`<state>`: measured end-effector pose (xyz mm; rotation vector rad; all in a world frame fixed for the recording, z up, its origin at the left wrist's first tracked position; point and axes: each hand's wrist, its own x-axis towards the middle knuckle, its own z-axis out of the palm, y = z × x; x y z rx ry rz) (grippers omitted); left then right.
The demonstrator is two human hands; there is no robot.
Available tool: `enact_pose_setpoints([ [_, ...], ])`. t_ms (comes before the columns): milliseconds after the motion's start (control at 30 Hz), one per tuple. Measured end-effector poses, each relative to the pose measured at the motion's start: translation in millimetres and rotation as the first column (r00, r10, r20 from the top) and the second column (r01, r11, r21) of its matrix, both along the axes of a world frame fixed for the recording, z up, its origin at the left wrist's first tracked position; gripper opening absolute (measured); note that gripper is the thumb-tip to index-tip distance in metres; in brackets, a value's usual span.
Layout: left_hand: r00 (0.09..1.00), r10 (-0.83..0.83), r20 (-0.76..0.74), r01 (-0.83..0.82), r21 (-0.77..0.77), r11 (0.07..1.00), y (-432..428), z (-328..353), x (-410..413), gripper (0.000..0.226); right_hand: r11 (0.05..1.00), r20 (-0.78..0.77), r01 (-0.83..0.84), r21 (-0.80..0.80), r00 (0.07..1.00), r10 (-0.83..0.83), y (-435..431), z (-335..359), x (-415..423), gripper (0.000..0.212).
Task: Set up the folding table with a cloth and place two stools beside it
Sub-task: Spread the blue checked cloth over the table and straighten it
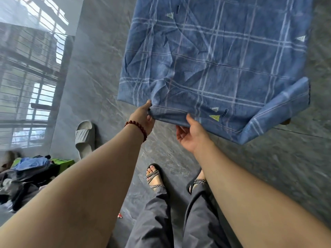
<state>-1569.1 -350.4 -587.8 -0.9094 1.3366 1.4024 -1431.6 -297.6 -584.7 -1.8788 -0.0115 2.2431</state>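
A person is looking down at a blue checked cloth [215, 59] that is lying spread and crumpled just beyond both hands, seemingly draped over the table, which is hiding beneath it. The left hand [143, 117], wearing a red bead bracelet, is pinching the near hem, thumb on top. Just to its right, the right hand [191, 133] is gripping the same hem palm up, thumb over and fingers tucked under.

The cloth is looking thin, light and limp, creasing easily. It is likely to slide when tugged, so the hem and corners are the best places to hold. Its long axis appears to be running away from the hands, with the near edge lying crosswise between them. Further right of the right hand, a turned-back corner [279, 108] is needing to be flattened. No stools are showing.
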Motion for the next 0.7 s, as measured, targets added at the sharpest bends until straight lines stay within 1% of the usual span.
enact_pose_setpoints([
  [100,1.000,-0.008,0.013,0.007,0.083,0.996,2,2,-5,0.010,0.986,0.001,0.159,0.040,0.987,-0.159,1,-2,1,0.016],
  [167,0.998,-0.054,0.037,0.047,0.158,0.986,4,5,-9,0.010,0.976,0.022,0.208,0.058,0.978,-0.210,0,-4,5,0.007],
  [233,0.996,-0.087,0.032,0.076,0.240,0.968,5,8,-13,0.012,0.969,0.079,0.237,0.065,0.967,-0.241,-2,-7,7,0.011],
  [267,0.997,-0.078,0.027,0.068,0.268,0.961,5,10,-13,0.012,0.965,0.121,0.254,0.070,0.958,-0.261,-2,-10,8,0.013],
  [367,1.000,0.009,0.028,-0.018,0.302,0.953,6,13,-16,0.014,0.950,0.215,0.300,0.087,0.925,-0.312,-1,-16,6,0.026],
  [433,0.997,0.075,-0.004,-0.071,0.274,0.959,4,11,-21,0.018,0.946,0.240,0.308,0.100,0.915,-0.323,0,-16,1,0.031],
  [467,0.996,0.083,-0.035,-0.072,0.232,0.970,1,9,-24,0.025,0.946,0.248,0.306,0.106,0.913,-0.324,0,-16,-3,0.033],
  [533,0.993,0.049,-0.105,-0.038,0.103,0.994,-3,6,-30,0.041,0.948,0.268,0.295,0.118,0.910,-0.316,-2,-15,-10,0.035],
  [600,0.990,0.019,-0.143,-0.019,0.000,1.000,-6,6,-34,0.049,0.949,0.275,0.291,0.120,0.909,-0.314,-5,-13,-14,0.038],
  [700,0.985,0.036,-0.167,-0.046,-0.057,0.997,-9,10,-36,0.056,0.947,0.272,0.298,0.116,0.908,-0.319,-11,-12,-15,0.033],
])
